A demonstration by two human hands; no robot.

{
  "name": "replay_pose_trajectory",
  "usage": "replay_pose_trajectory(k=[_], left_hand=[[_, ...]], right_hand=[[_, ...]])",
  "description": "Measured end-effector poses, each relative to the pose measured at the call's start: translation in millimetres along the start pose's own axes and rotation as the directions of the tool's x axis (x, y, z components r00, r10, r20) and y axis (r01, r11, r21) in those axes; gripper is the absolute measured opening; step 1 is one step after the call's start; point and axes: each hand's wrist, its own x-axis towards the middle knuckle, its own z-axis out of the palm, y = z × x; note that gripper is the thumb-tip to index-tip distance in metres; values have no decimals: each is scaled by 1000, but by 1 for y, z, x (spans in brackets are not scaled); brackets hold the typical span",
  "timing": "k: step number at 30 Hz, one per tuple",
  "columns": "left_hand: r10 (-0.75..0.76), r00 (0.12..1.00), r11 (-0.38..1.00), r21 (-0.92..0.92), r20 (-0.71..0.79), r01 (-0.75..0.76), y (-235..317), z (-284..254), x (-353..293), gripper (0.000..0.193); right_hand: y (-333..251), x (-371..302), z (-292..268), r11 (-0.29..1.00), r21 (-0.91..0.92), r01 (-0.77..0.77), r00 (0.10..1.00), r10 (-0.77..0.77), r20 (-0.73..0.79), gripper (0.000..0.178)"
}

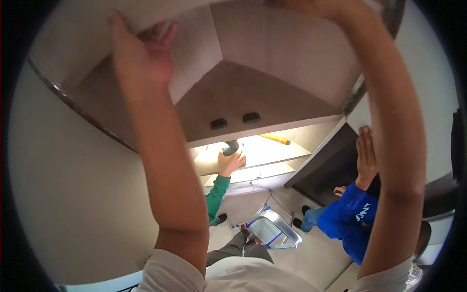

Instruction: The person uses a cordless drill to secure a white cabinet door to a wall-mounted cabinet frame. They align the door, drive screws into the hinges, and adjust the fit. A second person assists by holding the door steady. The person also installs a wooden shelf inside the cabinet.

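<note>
Both my arms reach up into an overhead wooden cabinet [243, 87] with pale walls and a brown bottom board. My left hand [148, 58] is raised at the upper left, its fingers spread and blurred. It is up against a pale panel [82, 48] that spans the top of the view; I cannot tell how firmly it presses. At the top edge, my right hand [306, 6] is partly cut off and in shadow, close to the cabinet's back wall. Its fingers are hidden, so any hold does not show.
Two black oval fittings [235, 120] sit on the bottom board. Below, a green-sleeved person's hand [232, 161] grips a dark tool [230, 147] on a lit shelf beside an orange rod [276, 139]. A person in blue [348, 221] stands right, near a metal stepladder [279, 226].
</note>
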Motion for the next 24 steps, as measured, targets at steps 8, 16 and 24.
replay_pose_trajectory(k=[8,16,24], left_hand=[[372,924,865,329,88,-379,-24,27,-51,87],[3,986,988,151,167,-29,0,-29,12,77],[-52,999,993,103,-10,53,-5,-2,-5,100]], right_hand=[[14,7,11,997,46,-67,995,63,78,29],[13,-9,5,999,-29,42,999,-43,-21,38],[-15,-44,26,992,14,-124,920,120,-374,71]])
